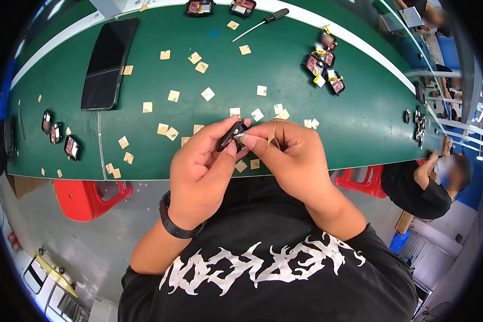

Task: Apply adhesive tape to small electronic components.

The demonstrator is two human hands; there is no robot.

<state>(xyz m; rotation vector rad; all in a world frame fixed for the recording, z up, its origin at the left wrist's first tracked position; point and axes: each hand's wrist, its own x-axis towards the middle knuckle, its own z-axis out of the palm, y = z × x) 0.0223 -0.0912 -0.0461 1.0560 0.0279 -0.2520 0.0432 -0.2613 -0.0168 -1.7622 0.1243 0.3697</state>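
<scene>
We are seeing the left hand (201,163) curling half closed, its thumb and fingers pinching a small black plastic housing with a rounded edge (231,136). The housing is sitting between both hands, just above the near edge of the smooth green tabletop (284,70). The right hand (298,153) is bending its fingers inward — thumb and forefinger nearly meeting at the housing's open side, touching a small pale part there. We are also seeing a thin tan paper piece (272,135) standing up among the right fingers; the fingertips are covering so much that we cannot tell exactly what they are gripping. Around the hands, small square cream-coloured papers (207,94) are lying scattered — some just beyond the fingers. Farther off to the right, a cluster of black housings with reddish boards and yellow tabs (315,64) is resting on the tabletop.
</scene>
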